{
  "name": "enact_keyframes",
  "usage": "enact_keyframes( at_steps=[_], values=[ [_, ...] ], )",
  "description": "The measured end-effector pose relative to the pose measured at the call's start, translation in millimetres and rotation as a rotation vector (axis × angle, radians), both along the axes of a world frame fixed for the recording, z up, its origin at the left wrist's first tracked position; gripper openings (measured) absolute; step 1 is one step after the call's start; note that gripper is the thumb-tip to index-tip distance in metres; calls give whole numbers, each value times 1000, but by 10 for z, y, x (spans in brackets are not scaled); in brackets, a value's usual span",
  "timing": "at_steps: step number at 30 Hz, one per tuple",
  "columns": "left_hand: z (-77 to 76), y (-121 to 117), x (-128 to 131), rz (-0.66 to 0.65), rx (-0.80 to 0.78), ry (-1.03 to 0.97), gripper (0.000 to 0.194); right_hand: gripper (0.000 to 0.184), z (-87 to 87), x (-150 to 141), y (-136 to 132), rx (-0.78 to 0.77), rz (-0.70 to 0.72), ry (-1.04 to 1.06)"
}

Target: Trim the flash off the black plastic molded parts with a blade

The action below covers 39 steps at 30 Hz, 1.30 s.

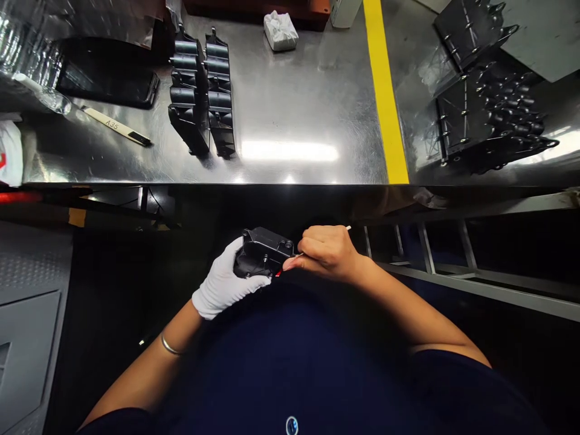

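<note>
My left hand (226, 281), in a white glove, is closed around a black moulded plastic part (263, 251) just in front of the table's edge. The part is tilted, with bosses and small pins on it. My bare right hand (328, 251) is closed on a slim pale-ended tool (348, 228), mostly hidden by the fingers. Its thin front end reaches the right side of the black part; whether it touches I cannot tell. A small red piece (278, 273) shows by the right thumb tip, its kind unclear.
On the metal table (308, 96) stand two black ribbed parts (220, 93), a pale-handled tool marked A35 (115, 125), a phone (109, 81) and a white wrapped bundle (281, 31). Beyond yellow tape (385, 90), more black parts (493, 115) are stacked. A metal frame (475, 290) runs below right.
</note>
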<state>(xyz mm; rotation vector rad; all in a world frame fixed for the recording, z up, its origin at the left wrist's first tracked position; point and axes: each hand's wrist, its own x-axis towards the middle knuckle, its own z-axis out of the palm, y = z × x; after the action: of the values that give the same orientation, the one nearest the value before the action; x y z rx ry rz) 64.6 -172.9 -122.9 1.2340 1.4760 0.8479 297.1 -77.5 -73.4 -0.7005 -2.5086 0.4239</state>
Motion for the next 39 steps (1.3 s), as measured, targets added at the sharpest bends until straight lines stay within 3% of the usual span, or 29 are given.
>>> enact_keyframes(
  at_steps=[7, 11, 15, 21, 26, 29, 32, 36, 39],
  values=[
    [105, 55, 15, 4, -72, -12, 79, 54, 14, 0, -13, -9, 27, -8],
    [139, 36, 28, 125, -131, -178, 64, 44, 12, 28, -34, -180, -53, 125],
    [156, 9, 4, 146, 6, -155, 46, 38, -10, 49, -79, -229, -171, 121],
    [184, 0, -38, 107, 112, -76, 38, 38, -48, 36, -134, -206, -134, 103],
    [180, -2, -71, -88, 350, -67, 40, 41, -153, 42, -79, -178, -206, -9],
    [201, 27, -92, -209, 538, -85, 47, 44, -149, 70, -49, -353, -139, 14],
    [220, 76, -116, -225, 626, -42, 50, 46, -64, 108, -49, -593, 15, 99],
    [223, 106, -135, -190, 529, -59, 45, 50, 22, 135, -70, -682, 142, 152],
    [222, 103, -139, -50, 215, -164, 41, 50, 22, 115, -56, -557, 156, 205]
  ],
)
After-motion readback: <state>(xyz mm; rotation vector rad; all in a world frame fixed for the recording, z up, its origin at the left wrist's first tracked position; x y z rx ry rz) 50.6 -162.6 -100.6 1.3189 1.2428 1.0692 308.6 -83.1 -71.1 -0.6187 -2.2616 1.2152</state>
